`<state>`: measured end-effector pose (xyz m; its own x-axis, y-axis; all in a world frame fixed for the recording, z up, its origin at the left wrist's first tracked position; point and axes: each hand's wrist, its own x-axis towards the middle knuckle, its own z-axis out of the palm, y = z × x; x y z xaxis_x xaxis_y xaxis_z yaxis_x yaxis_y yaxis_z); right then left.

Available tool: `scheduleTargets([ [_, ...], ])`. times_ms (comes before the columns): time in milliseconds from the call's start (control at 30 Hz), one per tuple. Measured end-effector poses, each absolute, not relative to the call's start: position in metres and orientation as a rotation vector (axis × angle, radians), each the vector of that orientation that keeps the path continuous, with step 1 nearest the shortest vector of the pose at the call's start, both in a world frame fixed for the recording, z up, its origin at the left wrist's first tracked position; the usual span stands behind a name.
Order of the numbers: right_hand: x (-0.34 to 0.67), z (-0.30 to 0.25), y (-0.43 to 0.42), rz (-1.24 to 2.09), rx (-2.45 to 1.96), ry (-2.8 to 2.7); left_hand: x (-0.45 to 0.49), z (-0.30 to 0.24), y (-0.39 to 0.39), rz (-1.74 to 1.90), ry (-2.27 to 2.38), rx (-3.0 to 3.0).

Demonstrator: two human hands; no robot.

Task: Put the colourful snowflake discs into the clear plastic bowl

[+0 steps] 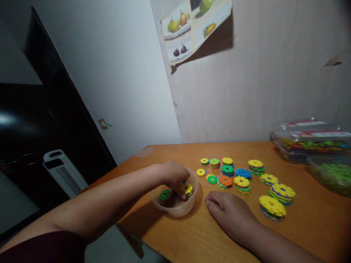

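Note:
My left hand (175,175) reaches into a round clear plastic bowl (179,212). Its thumb and fingers close around a small stack of notched plastic discs (188,188) with a yellow one on top. Beside it in the bowl sits another stack with a green top disc (166,195). My right hand (230,212) rests on the table, fingers curled into a loose fist with nothing seen in it. Beyond it stand several stacks of notched discs, among them an orange-topped one (225,181), a blue-topped one (243,173) and a large yellow-topped one (272,206).
Clear lidded boxes (312,140) of colourful pieces stand at the right back of the wooden table (192,241). An open box of green pieces (334,175) is in front of them. A clear lid (144,152) lies at the far left edge. Behind rises a wall.

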<state>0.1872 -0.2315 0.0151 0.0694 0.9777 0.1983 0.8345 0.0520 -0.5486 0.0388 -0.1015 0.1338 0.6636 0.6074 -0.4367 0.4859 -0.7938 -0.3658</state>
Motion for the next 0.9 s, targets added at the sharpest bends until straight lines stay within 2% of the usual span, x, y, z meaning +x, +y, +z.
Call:
scheduleTargets([
  [433, 0.187, 0.016, -0.232, 0.348, -1.813, -1.789, 0.035, 0.143, -0.09, 0.833, -0.931, -2.684],
  [667, 0.186, 0.016, -0.231, 0.348, -1.82, -1.786, 0.051, 0.176, -0.058, 0.455, -0.869, -2.799],
  [733, 0.186, 0.016, -0.231, 0.349, -1.82, -1.786, 0.066, 0.172, -0.048, 0.417, -0.794, -2.859],
  [900, 0.186, 0.015, -0.231, 0.349, -1.807, -1.781, 0.107, 0.143, -0.032, 0.577, -0.688, -2.897],
])
